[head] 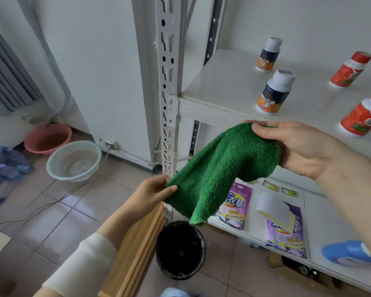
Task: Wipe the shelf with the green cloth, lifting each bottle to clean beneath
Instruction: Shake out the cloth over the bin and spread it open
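Both hands hold the green cloth [221, 168] stretched in the air in front of the white shelf [223, 88]. My left hand [152, 192] pinches its lower left corner. My right hand [298, 146] grips its upper right edge, just below the shelf's front lip. On the shelf stand two white-capped dark bottles with orange labels, one near the front [273, 93] and one further back [268, 54]. Two red bottles stand to the right, one at the back [350, 70] and one at the front [365, 115].
A lower shelf [321, 213] carries purple detergent pouches [234, 204] and a blue bottle [349, 251]. A black-lined bin [180, 249] and wooden boards [137, 249] stand on the tiled floor below. Two basins [73, 160] and plastic bottles lie at the left.
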Tool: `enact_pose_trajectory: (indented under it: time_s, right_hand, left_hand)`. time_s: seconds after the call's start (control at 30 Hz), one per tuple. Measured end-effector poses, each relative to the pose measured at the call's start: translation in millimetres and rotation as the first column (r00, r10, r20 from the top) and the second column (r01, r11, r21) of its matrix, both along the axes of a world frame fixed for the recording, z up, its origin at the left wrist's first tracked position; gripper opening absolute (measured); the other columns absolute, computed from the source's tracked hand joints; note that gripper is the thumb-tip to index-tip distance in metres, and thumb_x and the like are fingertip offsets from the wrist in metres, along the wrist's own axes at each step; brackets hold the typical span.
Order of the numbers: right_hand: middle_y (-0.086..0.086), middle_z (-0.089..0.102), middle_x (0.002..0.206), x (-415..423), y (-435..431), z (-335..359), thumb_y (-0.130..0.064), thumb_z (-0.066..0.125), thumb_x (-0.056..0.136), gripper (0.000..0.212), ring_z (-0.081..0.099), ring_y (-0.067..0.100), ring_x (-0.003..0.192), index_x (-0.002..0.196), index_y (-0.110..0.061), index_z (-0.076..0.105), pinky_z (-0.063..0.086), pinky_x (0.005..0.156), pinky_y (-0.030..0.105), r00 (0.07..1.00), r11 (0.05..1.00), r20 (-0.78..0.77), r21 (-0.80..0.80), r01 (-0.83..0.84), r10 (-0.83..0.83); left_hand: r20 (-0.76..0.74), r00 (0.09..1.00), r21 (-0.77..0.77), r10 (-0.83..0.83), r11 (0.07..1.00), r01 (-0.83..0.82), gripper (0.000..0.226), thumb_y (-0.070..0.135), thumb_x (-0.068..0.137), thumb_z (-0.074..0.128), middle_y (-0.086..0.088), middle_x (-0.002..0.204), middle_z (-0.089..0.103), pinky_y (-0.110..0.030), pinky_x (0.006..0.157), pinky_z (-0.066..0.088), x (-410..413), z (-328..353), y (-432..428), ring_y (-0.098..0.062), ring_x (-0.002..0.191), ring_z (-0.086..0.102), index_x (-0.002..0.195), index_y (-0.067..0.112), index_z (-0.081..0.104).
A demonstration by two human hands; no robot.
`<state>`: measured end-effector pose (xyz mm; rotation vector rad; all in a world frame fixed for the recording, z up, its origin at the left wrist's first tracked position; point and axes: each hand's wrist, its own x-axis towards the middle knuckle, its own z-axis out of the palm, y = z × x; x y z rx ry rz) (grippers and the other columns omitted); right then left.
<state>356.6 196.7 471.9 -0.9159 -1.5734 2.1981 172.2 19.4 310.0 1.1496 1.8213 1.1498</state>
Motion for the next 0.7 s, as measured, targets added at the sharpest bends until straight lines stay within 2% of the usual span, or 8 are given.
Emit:
enact_pose_trajectory:
  time_s: [0.1,0.17,0.23,0.37,0.47,0.53,0.6,0.7]
  right_hand:
    - [0.004,0.072,0.075,15,5,-9,-0.006,0.046,0.089,0.019,0.068,0.013,0.064,0.098,-0.005,0.063,0.056,0.056,0.022,0.984,0.989,0.113,0.059,0.134,-0.14]
    - [0.007,0.067,0.086,17,1,-18,-0.007,0.049,0.088,0.023,0.064,0.016,0.073,0.107,-0.003,0.062,0.054,0.069,0.028,0.963,0.972,0.166,0.137,0.192,-0.213]
    - [0.007,0.067,0.09,10,-12,-21,-0.008,0.054,0.086,0.022,0.063,0.017,0.078,0.105,-0.003,0.063,0.051,0.078,0.029,0.957,0.944,0.127,0.241,0.224,-0.26]
    - [-0.001,0.072,0.092,-17,-47,-13,-0.013,0.054,0.088,0.017,0.067,0.011,0.085,0.092,-0.02,0.069,0.053,0.079,0.022,0.979,0.903,-0.011,0.386,0.191,-0.202]
    - [0.001,0.071,0.104,-30,-57,-3,-0.028,0.056,0.084,0.022,0.066,0.013,0.099,0.101,-0.02,0.068,0.053,0.086,0.03,0.978,0.945,-0.116,0.26,0.201,-0.176]
    - [0.008,0.068,0.111,-36,-55,5,-0.035,0.06,0.073,0.046,0.065,0.018,0.101,0.113,-0.014,0.062,0.053,0.088,0.035,0.97,0.975,-0.187,0.128,0.183,-0.157]
    - [0.016,0.065,0.115,-45,-48,13,-0.022,0.061,0.076,0.047,0.064,0.022,0.1,0.12,-0.006,0.056,0.054,0.087,0.035,0.954,0.98,-0.241,0.047,0.195,-0.179]
    - [0.023,0.058,0.121,-65,-22,29,0.0,0.044,0.09,0.037,0.058,0.029,0.101,0.127,-0.001,0.049,0.05,0.087,0.035,0.924,0.962,-0.267,-0.082,0.26,-0.273]
  left_hand:
    - [0.144,0.984,0.069,0.107,0.991,-0.117,0.033,0.039,0.079,0.054,0.002,0.062,0.055,-0.023,0.054,0.043,-6,22,-12,-0.011,0.057,0.051,0.076,0.007,0.059]
    - [0.231,0.959,0.123,0.161,0.974,-0.193,0.022,0.033,0.085,0.054,0.003,0.061,0.063,-0.016,0.049,0.045,-4,42,-10,-0.009,0.055,0.056,0.079,0.014,0.063]
    - [0.309,0.937,0.166,0.16,0.961,-0.219,0.016,0.026,0.086,0.055,-0.003,0.068,0.069,-0.017,0.051,0.05,6,67,-1,-0.011,0.058,0.063,0.084,0.012,0.063]
    - [0.327,0.942,0.289,0.076,0.941,-0.176,0.02,0.024,0.089,0.051,-0.007,0.08,0.071,-0.026,0.064,0.057,35,116,24,-0.015,0.071,0.067,0.092,0.009,0.063]
    - [0.376,0.926,0.38,0.034,0.906,-0.187,0.047,0.044,0.084,0.042,-0.01,0.09,0.069,-0.028,0.065,0.057,44,140,39,-0.018,0.088,0.068,0.104,0.007,0.063]
    - [0.383,0.924,0.394,0.01,0.903,-0.173,0.069,0.058,0.079,0.033,-0.011,0.098,0.069,-0.028,0.07,0.056,40,150,46,-0.018,0.091,0.067,0.114,0.004,0.06]
    - [0.313,0.95,0.384,0.002,0.914,-0.128,0.077,0.069,0.079,0.025,-0.006,0.101,0.07,-0.03,0.078,0.055,29,160,54,-0.016,0.087,0.068,0.114,0.011,0.061]
    - [0.224,0.974,0.383,-0.021,0.921,-0.068,0.068,0.069,0.076,0.02,-0.002,0.101,0.07,-0.032,0.082,0.052,5,183,81,-0.014,0.083,0.068,0.1,0.025,0.067]
